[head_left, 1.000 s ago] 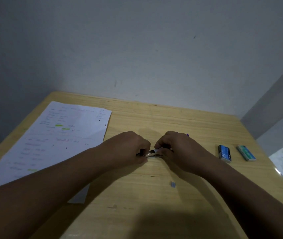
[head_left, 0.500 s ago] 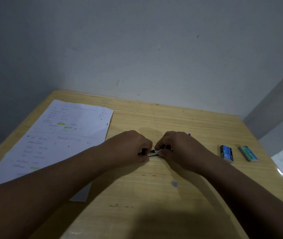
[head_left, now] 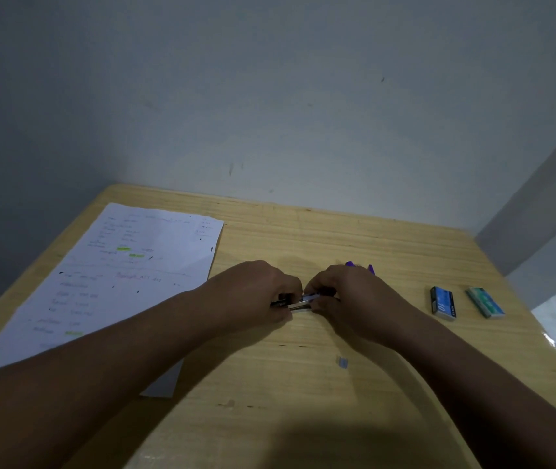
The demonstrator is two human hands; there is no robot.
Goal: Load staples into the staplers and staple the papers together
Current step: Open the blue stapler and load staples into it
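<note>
A small dark stapler (head_left: 298, 301) with a metal channel lies between both hands at the middle of the wooden table (head_left: 337, 238). My left hand (head_left: 256, 292) grips its left end with curled fingers. My right hand (head_left: 347, 294) pinches its right end; what sits under those fingers is hidden. A purple object (head_left: 359, 265), perhaps a second stapler, peeks out behind my right hand. Printed papers (head_left: 128, 275) with green highlights lie at the left. Two staple boxes sit at the right: a blue one (head_left: 443, 302) and a green one (head_left: 484, 302).
A tiny strip of staples (head_left: 342, 362) lies loose on the table in front of my right forearm. A grey wall rises right behind the table's far edge, and the right edge drops off beside the green box.
Both hands stay closed around the stapler in the same spot. The view has shifted only slightly.
</note>
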